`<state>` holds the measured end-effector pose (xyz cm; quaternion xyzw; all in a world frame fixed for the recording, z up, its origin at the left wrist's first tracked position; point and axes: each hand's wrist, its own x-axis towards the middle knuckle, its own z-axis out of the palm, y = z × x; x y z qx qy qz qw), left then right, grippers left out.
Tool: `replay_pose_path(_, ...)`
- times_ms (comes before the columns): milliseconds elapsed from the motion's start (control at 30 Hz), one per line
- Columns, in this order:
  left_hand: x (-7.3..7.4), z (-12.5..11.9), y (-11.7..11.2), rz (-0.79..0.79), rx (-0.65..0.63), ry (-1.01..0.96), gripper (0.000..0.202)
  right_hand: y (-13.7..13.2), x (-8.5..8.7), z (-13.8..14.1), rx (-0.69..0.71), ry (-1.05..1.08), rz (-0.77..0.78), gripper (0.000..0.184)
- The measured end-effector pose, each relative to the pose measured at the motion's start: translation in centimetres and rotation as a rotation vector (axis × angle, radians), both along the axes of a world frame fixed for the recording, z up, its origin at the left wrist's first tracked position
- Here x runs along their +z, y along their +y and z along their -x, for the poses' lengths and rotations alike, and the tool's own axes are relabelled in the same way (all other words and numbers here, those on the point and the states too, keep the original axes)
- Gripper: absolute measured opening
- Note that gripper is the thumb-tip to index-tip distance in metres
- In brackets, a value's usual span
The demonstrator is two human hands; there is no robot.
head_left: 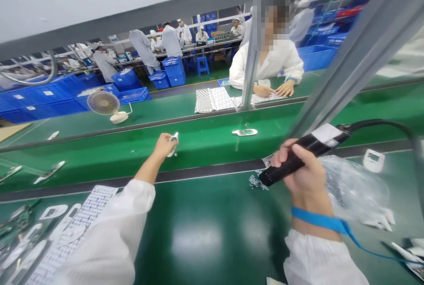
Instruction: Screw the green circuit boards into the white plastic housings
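Observation:
My left hand [164, 144] reaches over the green conveyor belt [205, 141], its fingers closed on a small white plastic housing [174, 145]. My right hand [306, 168] wraps round a black electric screwdriver [296, 157] with a cable at its rear. The screwdriver's front end points down to the left, close to a small pile of screws [256, 180] on the green worktable [205, 227]. Around my right wrist is a blue strap [316, 219]. Another white housing with a circuit board [245, 132] lies on the belt between my hands.
A clear plastic bag [356, 190] lies right of my right hand. Sheets of labels [96, 205] and white housing parts [29, 249] are at left. A metal post [351, 51] slants up at right. Across the belt sit a co-worker [268, 64] and a fan [104, 103].

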<state>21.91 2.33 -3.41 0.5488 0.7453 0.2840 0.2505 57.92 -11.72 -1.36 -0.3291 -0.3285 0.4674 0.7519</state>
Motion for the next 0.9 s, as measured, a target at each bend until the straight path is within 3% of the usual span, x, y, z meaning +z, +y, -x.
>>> replay_pose_path(100,-1.4,-2.7,-6.3,-0.060,-0.045,-0.151,0.060,0.0,0.4,1.3,0.041,0.019,-0.023,0.015)
replay_pose_path(200,-4.2,-5.6,-12.7,-0.148,-0.133,-0.371,0.043,0.2,0.5,3.3,0.085,0.021,-0.035,0.015)
replay_pose_path(300,-6.0,-7.0,-16.3,-0.153,-0.119,-0.179,0.028,0.5,0.5,5.6,0.131,-0.008,-0.030,0.015)
replay_pose_path(433,-6.2,-6.6,-17.4,-0.176,-0.122,0.206,0.028,0.6,0.4,8.6,0.210,-0.032,-0.048,0.016)
replay_pose_path(567,-6.3,-6.2,-17.3,-0.239,-0.195,0.338,0.030,0.5,0.2,10.4,0.274,-0.040,-0.102,0.015)
replay_pose_path(667,-6.4,-6.4,-17.6,-0.357,-0.285,0.293,0.019,0.4,0.1,11.0,0.304,-0.050,-0.140,0.012)
replay_pose_path(767,-6.3,-6.4,-18.0,-0.504,-0.495,0.138,0.005,0.4,-0.1,11.2,0.316,-0.052,-0.157,0.013)
replay_pose_path(900,-6.4,-6.5,-18.1,-0.584,-0.700,0.059,0.013,0.3,-0.2,11.2,0.312,-0.062,-0.143,0.015)
